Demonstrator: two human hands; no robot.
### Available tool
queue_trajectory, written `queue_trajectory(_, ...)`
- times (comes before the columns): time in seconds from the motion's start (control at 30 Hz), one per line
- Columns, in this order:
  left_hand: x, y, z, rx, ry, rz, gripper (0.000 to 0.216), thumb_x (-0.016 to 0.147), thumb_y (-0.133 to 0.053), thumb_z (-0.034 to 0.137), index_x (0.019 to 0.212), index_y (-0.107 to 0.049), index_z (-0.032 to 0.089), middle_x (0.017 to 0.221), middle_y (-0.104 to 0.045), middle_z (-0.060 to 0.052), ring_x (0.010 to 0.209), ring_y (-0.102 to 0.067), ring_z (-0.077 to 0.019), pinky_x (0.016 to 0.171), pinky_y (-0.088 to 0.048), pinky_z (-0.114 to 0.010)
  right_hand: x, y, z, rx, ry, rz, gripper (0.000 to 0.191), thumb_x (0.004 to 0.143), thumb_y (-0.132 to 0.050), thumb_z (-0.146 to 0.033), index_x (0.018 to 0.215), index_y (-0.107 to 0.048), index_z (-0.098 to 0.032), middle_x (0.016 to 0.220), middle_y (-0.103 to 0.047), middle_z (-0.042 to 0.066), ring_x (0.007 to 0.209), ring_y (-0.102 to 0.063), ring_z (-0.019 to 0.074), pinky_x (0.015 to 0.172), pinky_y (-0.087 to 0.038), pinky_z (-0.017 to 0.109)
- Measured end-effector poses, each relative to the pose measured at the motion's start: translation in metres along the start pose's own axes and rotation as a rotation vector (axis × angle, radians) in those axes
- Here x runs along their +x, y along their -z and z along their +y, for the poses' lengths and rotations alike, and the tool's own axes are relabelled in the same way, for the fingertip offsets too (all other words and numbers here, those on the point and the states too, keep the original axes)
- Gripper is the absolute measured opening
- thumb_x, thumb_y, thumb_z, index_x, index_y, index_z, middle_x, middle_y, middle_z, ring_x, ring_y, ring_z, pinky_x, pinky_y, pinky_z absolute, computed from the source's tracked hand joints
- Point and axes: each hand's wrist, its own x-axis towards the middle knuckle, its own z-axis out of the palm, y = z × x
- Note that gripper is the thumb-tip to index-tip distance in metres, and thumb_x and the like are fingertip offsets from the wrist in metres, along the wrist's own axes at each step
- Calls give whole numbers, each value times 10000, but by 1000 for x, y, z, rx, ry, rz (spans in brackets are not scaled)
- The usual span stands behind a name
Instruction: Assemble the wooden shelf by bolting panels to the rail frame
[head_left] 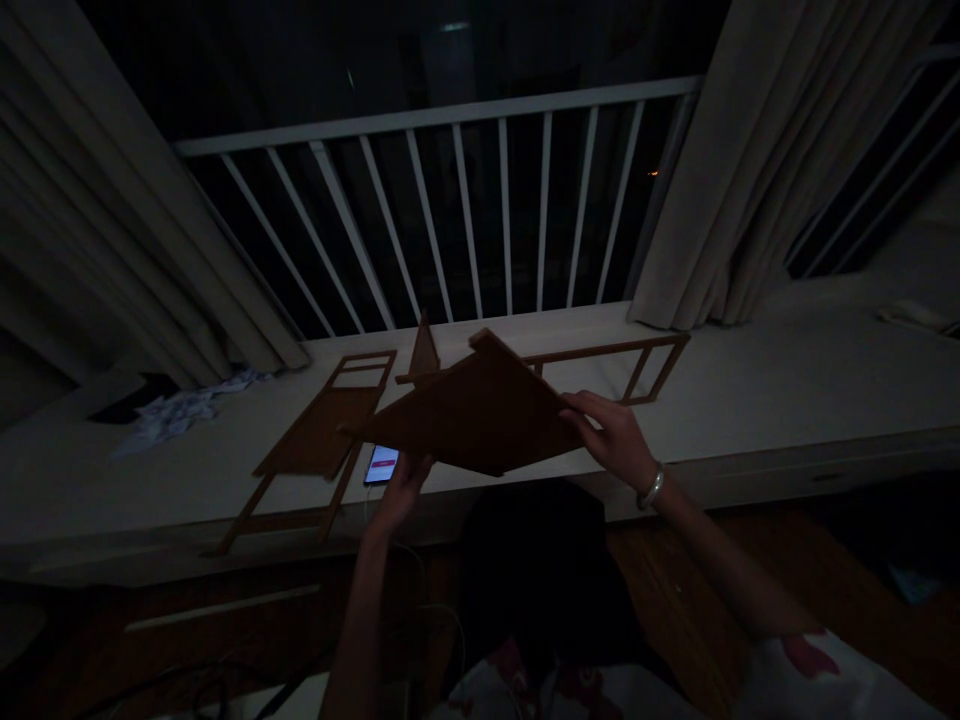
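Both my hands hold a flat brown wooden panel (480, 415), tilted in the air above the white window ledge. My left hand (403, 487) grips its lower left edge, fingers closed and partly hidden beneath it. At the right corner, my right hand (611, 435) pinches the panel between thumb and fingers; a silvery bangle circles that wrist. To the left lies a wooden folding frame with a flat panel (322, 430), its legs reaching over the ledge's front edge. A lit phone (381, 464) rests beside my left hand. Behind the held panel are a small triangular wooden piece (424, 350) and a long wooden frame (645, 360).
The ledge (787, 390) runs along a dark window with a white railing (450, 120). Curtains (720, 180) hang at both sides. Crumpled patterned cloth or paper (176, 415) lies far left. A pale strip (225, 607) and cables are on the dim wooden floor.
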Motion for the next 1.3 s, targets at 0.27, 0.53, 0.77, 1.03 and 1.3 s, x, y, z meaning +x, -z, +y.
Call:
queue_trajectory(0.27,-17,-7,35,369,-166,-13,456,866,-403,373,1270,-387,164,1327,-452,-106,1263,-395,-205,1092,-280,-387,-56,-47,49,136,-213,232,231,836,-542,-347,959,-657,-190,952,-690,85,851,-652,215,784,-515,365)
queue_trajectory(0.53,-40,-18,10,449,-143,-47,303,855,-400,306,1058,-535,125,1071,-618,-111,1035,-569,-209,951,-429,-366,-116,-58,56,124,-348,198,225,848,-496,-355,854,-638,-180,826,-691,70,744,-647,200,687,-513,318)
queue_trajectory(0.77,-49,-32,14,334,-187,-180,354,883,-354,283,1181,-491,150,1251,-525,-103,1196,-462,-185,1046,-338,-339,-155,-68,54,60,-445,233,217,861,-473,-346,814,-617,-191,767,-679,60,717,-636,197,646,-496,297)
queue_trajectory(1.03,-61,-45,26,323,-165,-224,347,894,-337,270,1199,-471,172,1261,-518,-94,1183,-474,-178,1020,-365,-316,-183,-68,53,-6,-529,286,275,854,-461,-400,805,-608,-173,721,-664,74,653,-624,199,606,-483,299)
queue_trajectory(1.3,-64,-48,24,389,-181,-266,348,887,-318,229,1187,-483,165,1237,-533,-105,1188,-474,-177,1045,-347,-337,-190,-66,52,-40,-546,295,301,845,-459,-434,814,-606,-173,678,-648,69,556,-581,187,528,-451,302)
